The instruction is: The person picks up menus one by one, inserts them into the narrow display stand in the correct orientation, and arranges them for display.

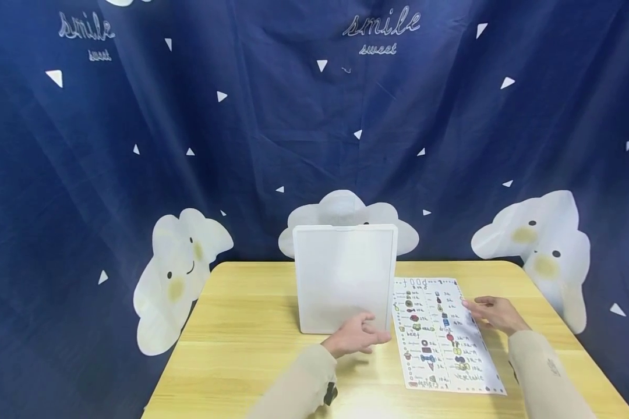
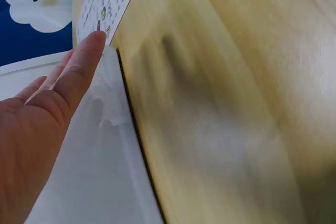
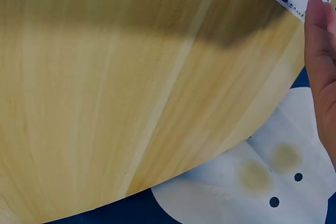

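A white rectangular panel with a raised rim (image 1: pixel 346 273) stands upright on the table in the head view. My left hand (image 1: pixel 353 336) is in front of its lower right part, fingers extended and nothing in them. In the left wrist view that hand (image 2: pixel 52 103) lies across the white panel (image 2: pixel 89 171); contact is unclear. Right of the panel lies a sheet of paper (image 1: pixel 437 349) with handwritten words such as "food" and "drink" and small coloured drawings. My right hand (image 1: pixel 497 314) is at the sheet's right edge, fingers loosely extended; whether they touch the paper cannot be told.
A light wooden table (image 1: pixel 230 349) with rounded far corners carries the panel and the sheet. Behind it hangs a dark blue curtain (image 1: pixel 262 116) with white triangles and cloud faces. A dark band (image 1: pixel 331 393) shows at the left wrist.
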A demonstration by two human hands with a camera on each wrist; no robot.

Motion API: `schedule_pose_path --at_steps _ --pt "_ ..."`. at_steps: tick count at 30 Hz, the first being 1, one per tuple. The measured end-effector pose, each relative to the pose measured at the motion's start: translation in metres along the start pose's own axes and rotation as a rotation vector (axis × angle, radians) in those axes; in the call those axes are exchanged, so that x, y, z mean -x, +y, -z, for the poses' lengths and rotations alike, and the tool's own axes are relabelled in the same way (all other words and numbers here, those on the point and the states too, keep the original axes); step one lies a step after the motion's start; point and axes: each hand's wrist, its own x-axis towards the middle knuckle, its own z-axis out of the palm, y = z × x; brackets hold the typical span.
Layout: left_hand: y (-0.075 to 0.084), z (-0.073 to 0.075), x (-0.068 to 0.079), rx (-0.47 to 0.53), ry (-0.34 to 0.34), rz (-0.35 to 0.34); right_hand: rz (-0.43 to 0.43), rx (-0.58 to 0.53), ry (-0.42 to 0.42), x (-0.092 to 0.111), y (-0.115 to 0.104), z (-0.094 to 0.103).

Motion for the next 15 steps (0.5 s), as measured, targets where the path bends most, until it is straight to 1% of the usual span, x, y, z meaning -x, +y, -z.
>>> schedule_pose_path --at_steps 4,8,10,12,15 --pt "-0.005 -0.008 -0.004 0.064 0.001 -0.007 -0.028 0.053 0.007 0.0 0.005 0.0" --pt "-0.013 -0.016 -0.009 0.116 -0.005 0.016 -0.035 0.122 -0.005 0.003 0.007 -0.002" --pt "-0.016 -0.019 -0.009 0.119 -0.003 0.033 -0.043 0.14 -0.016 0.004 0.007 -0.002" --pt "-0.019 -0.022 -0.011 0.129 0.001 0.046 -0.057 0.14 -0.027 0.005 0.008 -0.003" --pt "-0.021 -0.027 -0.011 0.132 0.011 0.05 -0.062 0.088 -0.044 0.005 0.011 -0.004"
